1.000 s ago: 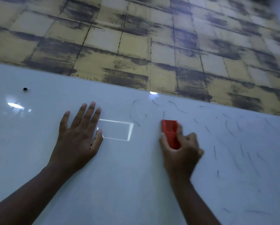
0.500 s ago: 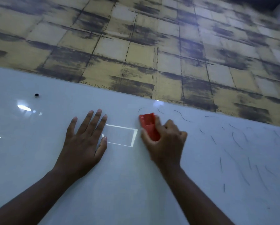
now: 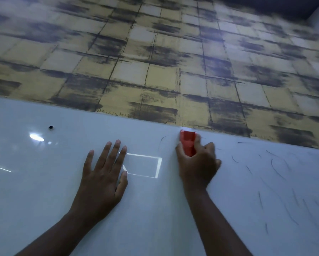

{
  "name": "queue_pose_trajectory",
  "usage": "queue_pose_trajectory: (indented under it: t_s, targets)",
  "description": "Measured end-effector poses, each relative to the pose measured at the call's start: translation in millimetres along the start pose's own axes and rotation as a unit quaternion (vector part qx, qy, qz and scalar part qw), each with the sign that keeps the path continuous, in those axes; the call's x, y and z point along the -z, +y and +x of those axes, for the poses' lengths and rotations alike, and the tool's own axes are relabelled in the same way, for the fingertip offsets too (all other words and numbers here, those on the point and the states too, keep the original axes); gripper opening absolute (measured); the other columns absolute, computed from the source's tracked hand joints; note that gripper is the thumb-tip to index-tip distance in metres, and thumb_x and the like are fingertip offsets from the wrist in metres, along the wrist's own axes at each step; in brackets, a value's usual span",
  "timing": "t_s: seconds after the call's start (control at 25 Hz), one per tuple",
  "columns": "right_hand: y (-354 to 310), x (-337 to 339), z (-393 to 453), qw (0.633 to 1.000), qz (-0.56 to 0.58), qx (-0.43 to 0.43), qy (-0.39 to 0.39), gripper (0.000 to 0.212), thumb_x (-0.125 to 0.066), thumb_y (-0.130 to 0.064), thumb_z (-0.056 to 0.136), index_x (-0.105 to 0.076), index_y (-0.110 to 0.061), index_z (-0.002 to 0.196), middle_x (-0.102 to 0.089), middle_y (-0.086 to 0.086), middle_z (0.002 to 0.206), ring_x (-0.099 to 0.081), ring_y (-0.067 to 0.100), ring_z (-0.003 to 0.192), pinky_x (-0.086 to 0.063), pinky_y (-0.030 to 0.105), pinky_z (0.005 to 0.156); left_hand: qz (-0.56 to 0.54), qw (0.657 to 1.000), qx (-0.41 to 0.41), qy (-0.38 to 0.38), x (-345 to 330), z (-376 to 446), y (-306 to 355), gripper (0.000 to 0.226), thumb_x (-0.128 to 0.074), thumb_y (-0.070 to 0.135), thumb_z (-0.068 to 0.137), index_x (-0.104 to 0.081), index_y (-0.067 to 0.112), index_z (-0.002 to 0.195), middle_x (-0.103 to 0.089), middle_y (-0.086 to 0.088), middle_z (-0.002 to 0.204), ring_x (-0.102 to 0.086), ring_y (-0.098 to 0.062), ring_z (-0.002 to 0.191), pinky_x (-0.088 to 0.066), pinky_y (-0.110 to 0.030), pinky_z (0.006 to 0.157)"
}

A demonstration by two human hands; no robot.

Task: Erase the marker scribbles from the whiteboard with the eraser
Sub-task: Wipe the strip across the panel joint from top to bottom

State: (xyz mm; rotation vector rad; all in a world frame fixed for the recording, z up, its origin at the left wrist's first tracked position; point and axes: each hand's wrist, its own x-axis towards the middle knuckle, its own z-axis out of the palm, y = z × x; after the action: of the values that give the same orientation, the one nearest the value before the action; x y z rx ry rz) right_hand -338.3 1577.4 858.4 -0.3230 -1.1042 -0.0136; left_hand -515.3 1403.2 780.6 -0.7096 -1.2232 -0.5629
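A glossy whiteboard (image 3: 44, 191) fills the lower half of the head view. My right hand (image 3: 197, 165) grips a red eraser (image 3: 188, 143) and presses it on the board close to the top edge. A short dark stroke (image 3: 162, 139) lies just left of the eraser. Several thin marker scribbles (image 3: 277, 169) spread over the board's right part. My left hand (image 3: 103, 174) lies flat on the board with fingers straight and spread, left of the eraser.
A yellow and dark patterned wall (image 3: 155, 61) rises above the board's top edge. A small black dot (image 3: 51, 127) sits at the board's upper left. Bright reflections show on the board, one a rectangle (image 3: 144, 165) between my hands.
My right hand has swept the eraser left and then up to the board's top edge; strokes near the top middle are gone. My left hand has stayed flat in place.
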Motion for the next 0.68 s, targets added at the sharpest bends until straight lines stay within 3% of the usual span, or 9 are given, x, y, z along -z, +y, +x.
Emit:
queue_pose_trajectory:
  t_s: [0.2,0.36,0.48,0.68]
  targets:
    - [-61,-15,-53,0.981,0.024,0.184,-0.054,0.070,-0.055,-0.062,0.089,-0.059,-0.017,0.142,-0.058,0.003,0.091,-0.056,0.019,0.077,-0.049,0.037,0.075,0.007,1.000,-0.003,-0.006,-2,-1,-2,0.069,-0.031,0.047,0.106,-0.024,0.017,0.169,-0.020,-0.006,0.176,-0.021,-0.027,0.163,-0.024,-0.066,0.125]
    - [-46,-11,-33,0.970,-0.016,0.236,-0.051,0.070,-0.053,-0.064,0.087,-0.061,-0.018,0.140,-0.062,0.006,0.093,-0.060,0.023,0.077,-0.048,0.039,0.075,0.003,1.000,-0.013,-0.011,-2,-2,-5,0.070,-0.032,0.046,0.106,-0.023,0.018,0.169,-0.018,-0.005,0.177,-0.020,-0.026,0.163,-0.024,-0.065,0.125]
    - [-4,-2,7,0.982,-0.042,0.180,-0.038,0.068,-0.054,-0.064,0.087,-0.062,-0.021,0.139,-0.059,0.007,0.091,-0.059,0.028,0.075,-0.045,0.041,0.078,-0.003,1.000,-0.007,-0.006,2,-9,-5,0.067,-0.031,0.044,0.107,-0.025,0.017,0.169,-0.019,-0.003,0.177,-0.020,-0.023,0.163,-0.023,-0.061,0.127]
    - [77,32,43,0.999,-0.048,0.006,0.024,0.067,-0.064,-0.057,0.092,-0.058,-0.014,0.143,-0.061,0.014,0.097,-0.059,0.027,0.081,-0.045,0.047,0.089,-0.008,1.000,0.001,-0.008,6,-22,-2,0.067,-0.030,0.043,0.108,-0.025,0.015,0.168,-0.019,-0.005,0.177,-0.019,-0.024,0.163,-0.022,-0.059,0.128]
